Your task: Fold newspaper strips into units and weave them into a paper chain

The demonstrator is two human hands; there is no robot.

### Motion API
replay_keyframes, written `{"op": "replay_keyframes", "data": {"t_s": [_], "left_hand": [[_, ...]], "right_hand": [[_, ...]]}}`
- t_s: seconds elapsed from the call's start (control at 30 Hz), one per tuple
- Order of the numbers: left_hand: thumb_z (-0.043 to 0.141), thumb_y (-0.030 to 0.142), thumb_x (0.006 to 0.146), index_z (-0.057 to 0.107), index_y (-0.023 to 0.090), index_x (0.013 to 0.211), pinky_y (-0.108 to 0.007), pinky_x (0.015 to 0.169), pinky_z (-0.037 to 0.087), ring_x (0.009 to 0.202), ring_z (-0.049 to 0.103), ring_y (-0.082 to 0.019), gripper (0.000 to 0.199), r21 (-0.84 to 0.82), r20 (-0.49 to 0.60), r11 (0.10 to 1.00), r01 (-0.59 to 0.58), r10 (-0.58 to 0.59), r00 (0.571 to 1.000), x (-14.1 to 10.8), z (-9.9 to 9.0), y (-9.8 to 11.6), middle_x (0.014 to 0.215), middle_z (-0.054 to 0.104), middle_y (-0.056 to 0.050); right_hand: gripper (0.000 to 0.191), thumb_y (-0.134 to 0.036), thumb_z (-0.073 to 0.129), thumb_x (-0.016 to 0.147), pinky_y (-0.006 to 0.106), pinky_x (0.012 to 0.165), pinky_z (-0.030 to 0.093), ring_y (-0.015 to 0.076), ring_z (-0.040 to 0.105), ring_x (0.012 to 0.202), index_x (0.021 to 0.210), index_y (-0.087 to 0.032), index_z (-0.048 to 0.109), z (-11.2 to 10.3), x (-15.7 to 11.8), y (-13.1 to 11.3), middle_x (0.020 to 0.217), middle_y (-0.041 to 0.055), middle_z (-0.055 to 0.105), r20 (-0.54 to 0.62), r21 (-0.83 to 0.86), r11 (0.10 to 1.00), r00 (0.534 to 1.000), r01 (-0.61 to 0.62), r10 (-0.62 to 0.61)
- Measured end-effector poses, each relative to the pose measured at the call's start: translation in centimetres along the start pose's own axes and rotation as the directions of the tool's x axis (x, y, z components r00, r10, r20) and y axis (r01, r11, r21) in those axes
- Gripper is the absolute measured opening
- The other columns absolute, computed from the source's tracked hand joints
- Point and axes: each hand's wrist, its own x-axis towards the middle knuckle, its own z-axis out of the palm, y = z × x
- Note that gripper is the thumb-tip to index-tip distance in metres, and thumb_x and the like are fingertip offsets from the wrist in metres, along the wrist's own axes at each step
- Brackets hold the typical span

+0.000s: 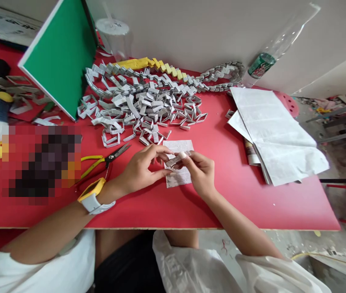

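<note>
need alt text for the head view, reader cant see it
A person's right hand pinches a folded paper strip above a printed sheet on a red table, with the left hand close beside it. Behind lie heaped paper links and a partly yellow chain; yellow-handled scissors lie at left, white sheets at right.

"How's the light?"
"Bright and soft; pale sheen on the counter point(297, 205), faint shadow below the right hand point(202, 173)."
"Any flaws?"
"Pixelated patch point(41, 162) at left; bottle point(262, 65) stretched cornerward."
</note>
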Motion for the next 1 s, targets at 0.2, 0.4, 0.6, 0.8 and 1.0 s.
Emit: {"op": "replay_keyframes", "data": {"t_s": [0.2, 0.4, 0.6, 0.8, 1.0], "left_hand": [[0.063, 0.014, 0.085, 0.057, 0.019, 0.105, -0.026, 0.073, 0.054, 0.081, 0.061, -0.014, 0.021, 0.134, -0.079, 0.99, -0.043, 0.054, 0.995, -0.1, 0.4, 0.8, 0.09, 0.062, -0.003], [0.071, 0.03, 0.081, 0.051, 0.021, 0.121, -0.031, 0.078, 0.057, 0.1, 0.06, -0.018, 0.046, -0.095, -0.244, 0.994, 0.06, -0.082, 0.966, -0.7, 1.1, 1.1, 0.121, 0.052, -0.012], [0.064, 0.027, 0.087, 0.066, 0.017, 0.09, -0.019, 0.069, 0.052, 0.077, 0.065, -0.011, 0.01, -0.183, -0.087, 0.969, 0.169, -0.187, 0.978, -0.2, 0.5, 1.2, 0.083, 0.068, -0.001], [0.062, 0.016, 0.087, 0.061, 0.015, 0.083, -0.017, 0.065, 0.048, 0.071, 0.061, -0.009, 0.004, -0.026, -0.158, 0.999, 0.043, -0.046, 0.986, -0.1, 0.3, 1.5, 0.076, 0.065, 0.0], [0.059, 0.015, 0.089, 0.058, 0.016, 0.09, -0.022, 0.068, 0.048, 0.074, 0.057, -0.012, 0.002, 0.1, -0.21, 0.978, -0.184, 0.201, 0.957, -0.2, 0.1, 1.0, 0.079, 0.06, -0.003]], "right_hand": [[0.021, -0.036, 0.061, 0.09, 0.027, 0.061, 0.053, 0.0133, 0.064, 0.06, 0.083, -0.021, 0.073, 0.1, 0.2, -0.2, 0.067, 0.0004, 0.069, -0.051, 0.108, 0.994, 0.999, 0.002, 0.004], [0.024, -0.038, 0.056, 0.093, 0.028, 0.067, 0.054, 0.0136, 0.065, 0.065, 0.089, -0.022, 0.074, -0.2, 0.1, -0.3, 0.071, 0.001, 0.071, -0.002, 0.054, 0.998, 1.0, 0.026, -0.026], [0.023, -0.035, 0.053, 0.095, 0.027, 0.071, 0.053, 0.0136, 0.065, 0.073, 0.091, -0.024, 0.073, -0.2, 0.1, -0.4, 0.078, 0.0008, 0.071, 0.027, 0.046, 0.994, 0.995, 0.098, -0.099], [0.024, -0.032, 0.05, 0.097, 0.028, 0.072, 0.053, 0.0131, 0.064, 0.074, 0.096, -0.023, 0.072, -0.2, 0.0, -0.5, 0.083, 0.0018, 0.071, 0.082, 0.029, 0.986, 0.983, 0.162, -0.164], [0.01, -0.023, 0.068, 0.085, 0.03, 0.076, 0.055, 0.0163, 0.068, 0.085, 0.094, -0.025, 0.071, -0.2, 0.0, -0.9, 0.091, 0.0026, 0.073, 0.082, -0.039, 0.964, 0.962, 0.263, -0.259]]}}
